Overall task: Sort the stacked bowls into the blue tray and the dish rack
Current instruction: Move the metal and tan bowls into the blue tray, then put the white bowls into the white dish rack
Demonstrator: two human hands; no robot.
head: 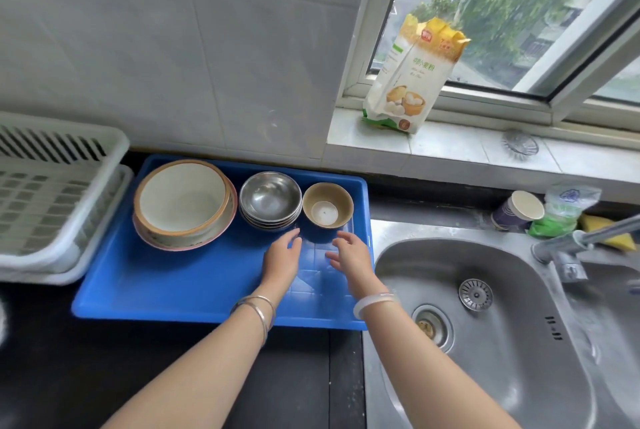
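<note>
A blue tray [166, 293] lies on the dark counter. Along its far side stand three groups: a large cream bowl with a tan rim [183, 202] on a pink plate, a stack of steel bowls [270, 200], and a small brown bowl [328, 205] with a white inside. My left hand [282, 257] and my right hand [349, 254] hover over the tray just in front of the brown bowl, fingers relaxed, holding nothing. The white dish rack [52, 193] stands left of the tray.
A steel sink [485, 307] with a running faucet [585, 238] lies to the right. A paper cup [519, 210], a bag and a sponge sit behind it. A flour bag [412, 79] stands on the window sill.
</note>
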